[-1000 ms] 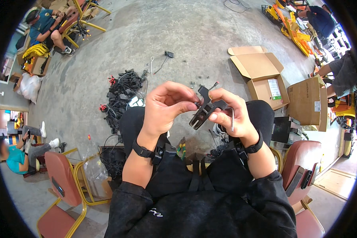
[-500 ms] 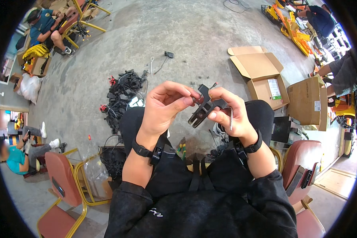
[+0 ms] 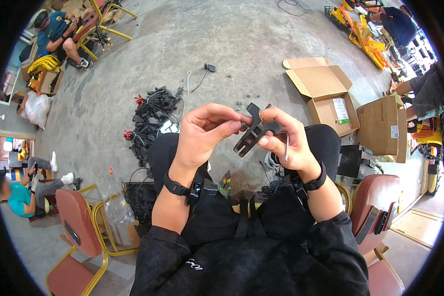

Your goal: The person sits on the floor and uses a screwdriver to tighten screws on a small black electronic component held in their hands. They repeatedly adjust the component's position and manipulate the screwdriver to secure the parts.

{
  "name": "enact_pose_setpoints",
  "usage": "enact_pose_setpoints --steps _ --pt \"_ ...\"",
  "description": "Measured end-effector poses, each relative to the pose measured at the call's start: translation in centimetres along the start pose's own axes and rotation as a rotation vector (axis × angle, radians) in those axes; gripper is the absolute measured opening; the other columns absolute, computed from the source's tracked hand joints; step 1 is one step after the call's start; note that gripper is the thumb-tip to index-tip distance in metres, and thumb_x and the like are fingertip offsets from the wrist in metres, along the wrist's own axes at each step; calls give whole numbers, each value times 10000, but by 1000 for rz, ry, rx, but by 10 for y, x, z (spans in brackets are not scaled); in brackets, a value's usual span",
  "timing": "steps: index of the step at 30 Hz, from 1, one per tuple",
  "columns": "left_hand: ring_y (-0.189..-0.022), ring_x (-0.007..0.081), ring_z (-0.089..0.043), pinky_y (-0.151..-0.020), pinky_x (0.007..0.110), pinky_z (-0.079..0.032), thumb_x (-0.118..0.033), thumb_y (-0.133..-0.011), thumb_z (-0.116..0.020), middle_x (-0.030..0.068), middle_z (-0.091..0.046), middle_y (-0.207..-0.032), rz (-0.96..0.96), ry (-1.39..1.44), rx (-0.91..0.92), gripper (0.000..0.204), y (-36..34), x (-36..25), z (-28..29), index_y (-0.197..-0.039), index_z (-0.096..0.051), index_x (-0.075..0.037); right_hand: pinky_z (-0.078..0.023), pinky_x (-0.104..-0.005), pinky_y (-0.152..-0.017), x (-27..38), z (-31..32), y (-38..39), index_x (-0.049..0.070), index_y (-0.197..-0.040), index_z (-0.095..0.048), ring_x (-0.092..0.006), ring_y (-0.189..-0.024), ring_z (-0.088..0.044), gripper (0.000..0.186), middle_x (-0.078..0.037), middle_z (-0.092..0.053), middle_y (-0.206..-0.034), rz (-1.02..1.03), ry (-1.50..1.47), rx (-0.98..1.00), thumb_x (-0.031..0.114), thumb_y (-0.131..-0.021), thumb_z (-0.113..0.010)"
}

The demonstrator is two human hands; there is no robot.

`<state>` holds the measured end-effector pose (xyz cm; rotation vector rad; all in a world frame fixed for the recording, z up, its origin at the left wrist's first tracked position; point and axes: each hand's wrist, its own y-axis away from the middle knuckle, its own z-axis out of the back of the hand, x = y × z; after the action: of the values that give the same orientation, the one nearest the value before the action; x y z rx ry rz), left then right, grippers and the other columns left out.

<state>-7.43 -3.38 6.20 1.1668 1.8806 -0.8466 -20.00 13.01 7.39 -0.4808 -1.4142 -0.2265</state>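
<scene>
My right hand [image 3: 292, 143] is closed round a black Y-shaped bracket [image 3: 253, 134], held tilted above my knees. A thin bent metal rod [image 3: 287, 148], shaped like a hex key, sticks down from between its fingers. My left hand [image 3: 202, 133] is closed in a pinch, thumb against fingers, at the bracket's left side. A small dark metallic piece [image 3: 243, 126] shows at those fingertips; its kind is too small to tell. Several tiny dark bits [image 3: 239, 104] lie on the floor beyond the bracket.
A heap of black cabled parts [image 3: 155, 118] lies left of my knees. Right stand an open cardboard box [image 3: 325, 89] and a closed carton [image 3: 380, 126]. Yellow-framed chairs [image 3: 81, 217] flank me. Pliers with yellow-green handles [image 3: 225, 185] lie between my legs. Other people sit at left.
My left fingertips and the bracket have shifted very slightly against each other. Both hands keep their grips, and the rest stays in place.
</scene>
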Motion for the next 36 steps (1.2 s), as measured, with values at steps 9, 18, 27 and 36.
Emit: enact_pose_setpoints --steps 9,18,27,36 --pt "-917 170 -638 -803 295 -517 53 -839 -634 104 -667 -972 -21 33 56 142 -3 3 1 -973 -632 5 -414 -202 -580 1 1 0 15 -1089 -567 -34 -662 -507 367 -4 -593 -743 24 29 -1 120 -790 -751" --pt "-850 156 -645 -759 284 -523 31 -835 -653 108 -677 -931 15 1 -32 137 -1 1 -2 -970 -638 11 -391 -208 -550 2 2 -1 12 -1089 -569 -32 -615 -472 356 11 -555 -678 3 54 7 157 -813 -738" --pt "-790 146 -641 -725 272 -522 18 -825 -675 103 -683 -899 79 -35 -69 138 0 -1 -1 -959 -644 13 -371 -211 -539 -2 5 -2 17 -1087 -570 -39 -597 -445 356 23 -511 -644 -15 79 53 189 -820 -732" --pt "-896 163 -640 -815 299 -515 49 -807 -674 113 -676 -945 25 -12 -26 164 -1 -1 -2 -959 -637 1 -401 -234 -581 0 3 -2 14 -1124 -553 -56 -649 -496 376 -3 -563 -702 -106 -76 43 190 -834 -716"
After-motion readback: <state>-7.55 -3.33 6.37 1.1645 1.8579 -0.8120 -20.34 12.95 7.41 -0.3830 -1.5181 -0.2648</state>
